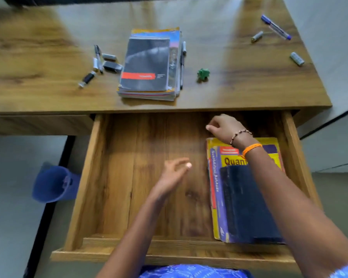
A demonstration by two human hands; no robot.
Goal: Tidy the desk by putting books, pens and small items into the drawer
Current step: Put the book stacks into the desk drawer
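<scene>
Judging from how things lie, the tidying is only begun: two books, a yellow book with a dark blue book on top, rest at the right side of the open drawer, lower half of the frame. Left on the table are the book stack at upper centre, a pen along its right edge, a cluster of small items to its left, a green object, and a blue marker with two batteries at upper right. The left hand hovers over the bare drawer floor, fingers loose, holding nothing. The right hand is loosely curled at the drawer's back; whether it pinches anything I cannot tell. Motion blur smears the small items.
</scene>
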